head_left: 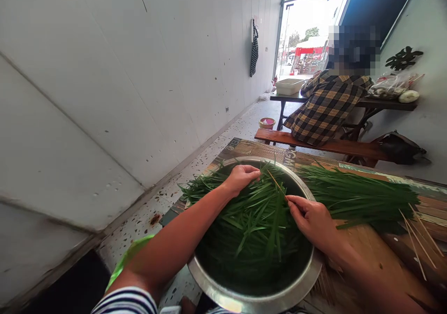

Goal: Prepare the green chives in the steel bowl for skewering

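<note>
A wide steel basin is in front of me, holding many long, flat green leaves that look like garlic chives. Over its right side, my right hand is closed, pinching a thin bamboo skewer between thumb and fingers. The skewer's other end points up and left across the leaves. My left hand hovers above the far left part of the basin. Its thumb and fingertips are pressed together, a little left of the skewer's far end. Whatever those fingertips hold is too small to make out.
A pile of chives lies on the wooden table, with loose skewers at the right. Beyond it, a person in a plaid shirt sits on a red bench. A white wall runs along the left.
</note>
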`<state>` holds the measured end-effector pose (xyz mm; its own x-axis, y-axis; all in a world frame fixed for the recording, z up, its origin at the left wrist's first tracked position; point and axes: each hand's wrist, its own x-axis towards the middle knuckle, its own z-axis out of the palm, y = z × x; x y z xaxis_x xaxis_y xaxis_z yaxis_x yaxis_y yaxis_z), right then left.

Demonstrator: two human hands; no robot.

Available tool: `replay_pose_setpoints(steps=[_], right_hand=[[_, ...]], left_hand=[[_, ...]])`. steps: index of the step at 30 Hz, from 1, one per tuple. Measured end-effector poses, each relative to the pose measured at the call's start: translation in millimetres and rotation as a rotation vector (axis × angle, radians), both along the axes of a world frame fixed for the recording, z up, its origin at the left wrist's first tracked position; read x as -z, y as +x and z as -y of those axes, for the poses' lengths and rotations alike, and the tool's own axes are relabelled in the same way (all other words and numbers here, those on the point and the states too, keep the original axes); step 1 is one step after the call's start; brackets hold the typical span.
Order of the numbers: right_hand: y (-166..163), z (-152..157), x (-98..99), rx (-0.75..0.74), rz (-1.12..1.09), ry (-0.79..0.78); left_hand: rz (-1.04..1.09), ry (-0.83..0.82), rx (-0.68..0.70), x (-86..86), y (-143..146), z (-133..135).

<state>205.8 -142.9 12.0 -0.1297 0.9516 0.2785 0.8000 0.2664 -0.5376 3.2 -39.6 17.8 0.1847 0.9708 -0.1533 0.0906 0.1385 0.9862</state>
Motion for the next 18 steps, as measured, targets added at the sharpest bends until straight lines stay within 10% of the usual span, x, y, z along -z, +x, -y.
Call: replay_pose_setpoints(steps=[18], right_hand=[[-0.1, 0.2, -1.2, -0.023, -0.022, -0.017]], left_hand=[[0.213, -0.087, 0.068, -0.6, 0.4, 2.9]])
